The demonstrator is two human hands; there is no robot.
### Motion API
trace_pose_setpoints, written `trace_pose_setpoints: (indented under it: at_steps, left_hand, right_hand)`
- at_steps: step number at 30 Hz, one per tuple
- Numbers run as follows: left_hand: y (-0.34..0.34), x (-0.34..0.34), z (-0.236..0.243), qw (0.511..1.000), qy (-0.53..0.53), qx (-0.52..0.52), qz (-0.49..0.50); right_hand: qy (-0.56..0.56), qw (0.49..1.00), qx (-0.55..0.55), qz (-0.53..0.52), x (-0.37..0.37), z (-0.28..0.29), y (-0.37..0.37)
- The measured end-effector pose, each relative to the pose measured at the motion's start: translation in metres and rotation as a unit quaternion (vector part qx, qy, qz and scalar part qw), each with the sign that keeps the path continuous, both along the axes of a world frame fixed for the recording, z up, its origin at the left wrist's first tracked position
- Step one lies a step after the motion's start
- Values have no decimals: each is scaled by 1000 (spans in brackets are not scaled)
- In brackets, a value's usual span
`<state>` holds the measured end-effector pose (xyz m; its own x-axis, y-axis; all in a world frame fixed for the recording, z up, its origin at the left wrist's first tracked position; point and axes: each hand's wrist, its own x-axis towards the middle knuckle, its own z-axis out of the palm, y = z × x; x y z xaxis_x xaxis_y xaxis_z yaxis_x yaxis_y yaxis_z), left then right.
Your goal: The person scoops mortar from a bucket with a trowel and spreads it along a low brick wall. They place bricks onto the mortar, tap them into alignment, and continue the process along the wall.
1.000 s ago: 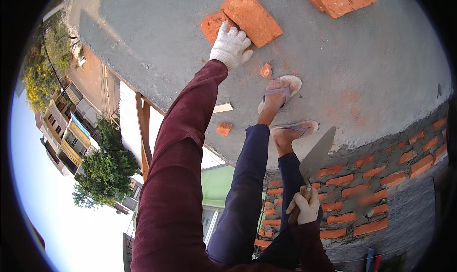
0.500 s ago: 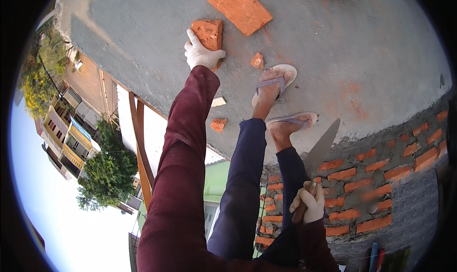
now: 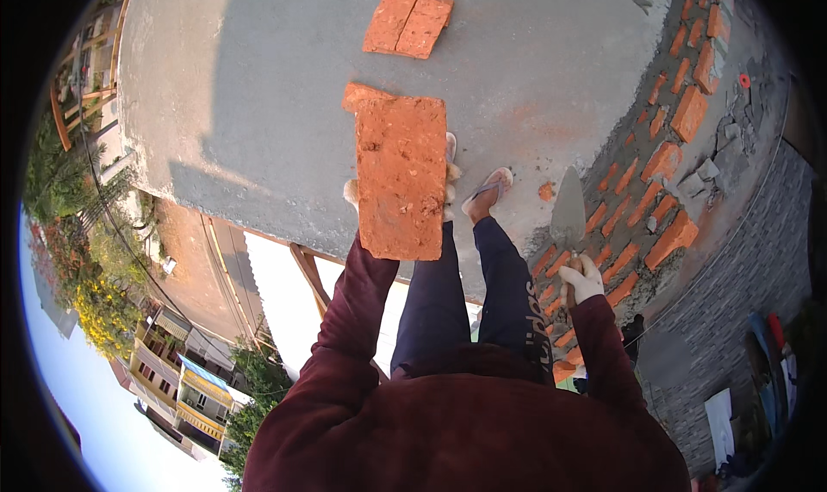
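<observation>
My left hand (image 3: 351, 194) wears a white knit glove and grips an orange brick (image 3: 401, 177) from beneath. Its fingertips show at both long sides, while the palm is hidden under the brick. My right hand (image 3: 585, 278), also gloved, is closed around the handle of a pointed trowel (image 3: 568, 209). The metal blade points away from me, beside the brickwork (image 3: 633, 221) and its grey mortar. Just past the held brick, part of another brick piece (image 3: 365, 95) shows on the grey cement surface (image 3: 297, 87).
Farther off, two bricks (image 3: 407, 24) lie side by side. A small brick chip (image 3: 546, 191) sits near my sandalled foot (image 3: 488, 192). Broken rubble (image 3: 702, 173) lies beyond the brickwork at right. The cement's left edge drops toward a street, houses (image 3: 177, 367) and trees.
My left hand has lifted a brick from the cement and brought it nearer to me. The view has shifted, showing more brickwork; my right hand still holds the trowel.
</observation>
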<state>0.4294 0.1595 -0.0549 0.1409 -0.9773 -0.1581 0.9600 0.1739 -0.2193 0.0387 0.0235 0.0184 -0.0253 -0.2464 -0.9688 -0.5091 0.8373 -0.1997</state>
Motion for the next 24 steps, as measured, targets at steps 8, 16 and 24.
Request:
trace_pose_setpoints:
  at_steps: [8,16,24]
  left_hand:
    - [-179,45,175,936,-161,-59,-307]
    - [-325,-86,318,681,-523,-94,-504]
    - [-388,-429,383,274,-705,-485,-439]
  right_hand:
    - [114,968,-73,-209,-118,83,155]
    - [142,824,47,-547,-110,68,352]
    - [99,691,5,-716,-74,71,331]
